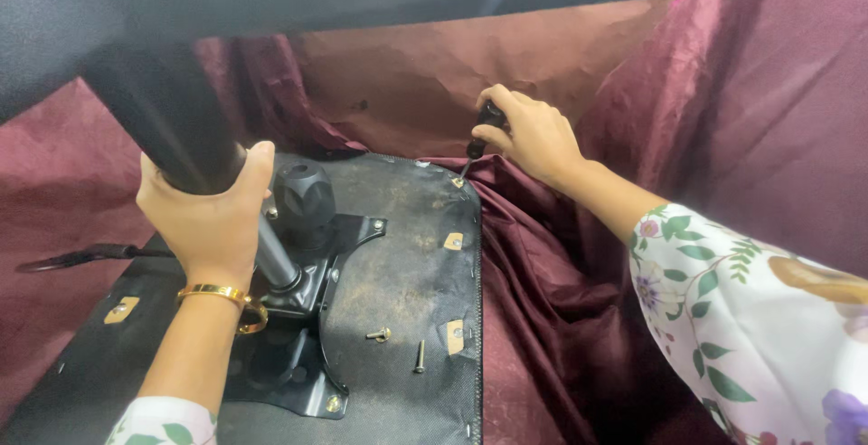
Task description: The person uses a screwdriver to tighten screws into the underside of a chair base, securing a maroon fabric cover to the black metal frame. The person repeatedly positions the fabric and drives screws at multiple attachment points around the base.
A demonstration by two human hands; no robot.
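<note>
The right hand (535, 134), upper centre, closes around a black-handled screwdriver (476, 145), hiding most of the handle; its thin shaft meets the corner of the upturned seat base (411, 255). The left hand (215, 219) wraps the smooth black gas-lift cylinder (172, 124), whose top is cut off. Two loose screws (398, 344) lie on the scuffed black fabric.

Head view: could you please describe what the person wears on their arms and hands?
Both hands are bare, with no gloves. The left hand has a gold bangle at the wrist. Both arms wear a white sleeve printed with green leaves and pink and purple flowers; only the cuff shows on the left. The right hand shows no jewellery.
</note>
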